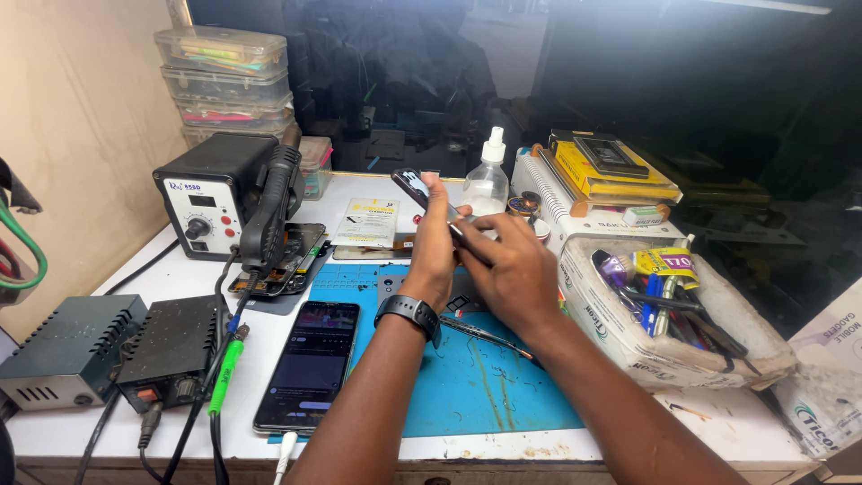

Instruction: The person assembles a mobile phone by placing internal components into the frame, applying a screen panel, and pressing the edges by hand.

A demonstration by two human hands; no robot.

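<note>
Work judged mid-way: dark slim phone (415, 186) lifted clear above the blue rubber repair mat (467, 377), tilted with its back showing, pinched in the curled left hand (433, 242), a black watch on that wrist. Right hand (507, 269) closed round a thin metal tool (456, 230) whose tip meets the phone's lower edge; whether the casing is parted yet, impossible to tell. Nothing removed and laid on the mat so far, so opening judged still to come.

White worktop (180, 269) under the mat, backed by a dark glass wall and a pale board wall to the mat's left. Left of the mat: black hot-air station (211, 202), two grey power units (99, 350), a lit black smartphone (308, 364) overlapping the mat's left edge. Right of the mat: white tray of pens and tools (669, 314). Behind the mat: clear plastic squeeze bottle (488, 175). On the mat, just below the hands: steel tweezers (485, 334).
</note>
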